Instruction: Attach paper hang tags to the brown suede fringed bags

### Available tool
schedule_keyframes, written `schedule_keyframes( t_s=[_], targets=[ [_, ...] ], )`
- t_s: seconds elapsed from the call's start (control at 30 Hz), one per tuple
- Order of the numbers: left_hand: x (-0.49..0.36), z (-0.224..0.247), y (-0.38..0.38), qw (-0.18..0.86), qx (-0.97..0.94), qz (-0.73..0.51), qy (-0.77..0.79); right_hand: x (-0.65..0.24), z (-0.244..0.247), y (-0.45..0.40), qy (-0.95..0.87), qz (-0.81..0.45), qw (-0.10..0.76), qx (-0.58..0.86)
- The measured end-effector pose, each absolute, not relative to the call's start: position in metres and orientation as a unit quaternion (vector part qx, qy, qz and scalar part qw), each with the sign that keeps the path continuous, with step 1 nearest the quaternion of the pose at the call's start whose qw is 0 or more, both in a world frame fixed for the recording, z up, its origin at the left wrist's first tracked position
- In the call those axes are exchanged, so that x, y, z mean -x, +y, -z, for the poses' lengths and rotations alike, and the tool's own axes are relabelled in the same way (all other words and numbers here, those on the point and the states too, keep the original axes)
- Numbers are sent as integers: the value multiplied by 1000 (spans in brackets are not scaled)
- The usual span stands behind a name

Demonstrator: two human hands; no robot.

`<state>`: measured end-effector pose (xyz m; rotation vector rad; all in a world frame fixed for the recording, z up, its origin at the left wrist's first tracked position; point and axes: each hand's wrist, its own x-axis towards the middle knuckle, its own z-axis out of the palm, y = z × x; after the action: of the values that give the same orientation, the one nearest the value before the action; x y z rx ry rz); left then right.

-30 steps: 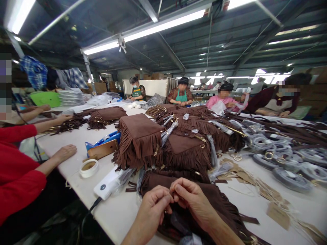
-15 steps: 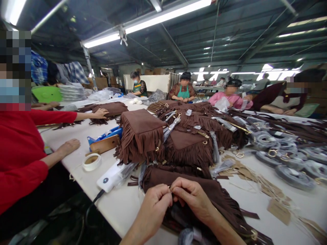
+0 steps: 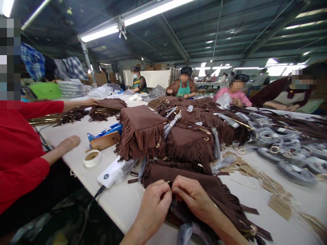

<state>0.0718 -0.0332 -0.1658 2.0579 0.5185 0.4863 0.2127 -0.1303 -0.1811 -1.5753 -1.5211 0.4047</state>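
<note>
A brown fringed bag (image 3: 176, 172) lies on the table right in front of me, its gold zipper edge running toward the lower right. Over its near edge, my left hand (image 3: 157, 197) and my right hand (image 3: 191, 192) are closed in pinches, their fingertips almost meeting. Both grip the bag's edge, where a bit of gold metal glints beside the left fingers. Exactly which small part is between the fingertips is hidden. Clear plastic wrapping and a wrapped grey strap (image 3: 185, 233) show below my hands.
Finished-looking fringed bags (image 3: 143, 119) are piled beyond. A tape roll (image 3: 92, 158), phone (image 3: 106, 140), blue tape dispenser (image 3: 108, 130) and white power bank (image 3: 108, 177) sit left. Wrapped straps (image 3: 296, 173) and cardboard tags (image 3: 279, 206) lie right. A red-sleeved person (image 3: 22, 156) works at left; several others sit opposite.
My hands stay pinched at the bag's edge with only slight finger movement. The red-sleeved person's far hand has drawn back left across the brown bag there. My view has shifted slightly.
</note>
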Motion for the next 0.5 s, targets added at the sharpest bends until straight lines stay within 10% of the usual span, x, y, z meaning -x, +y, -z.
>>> schedule_keyframes(
  t_s=[0.37,0.5],
  targets=[
    [-75,166,-30,402,-877,-168,203,-202,172,-135,-617,-17,399,678],
    [-68,153,-23,316,-917,-192,150,-190,166,-186,-656,55,250,710]
  ],
)
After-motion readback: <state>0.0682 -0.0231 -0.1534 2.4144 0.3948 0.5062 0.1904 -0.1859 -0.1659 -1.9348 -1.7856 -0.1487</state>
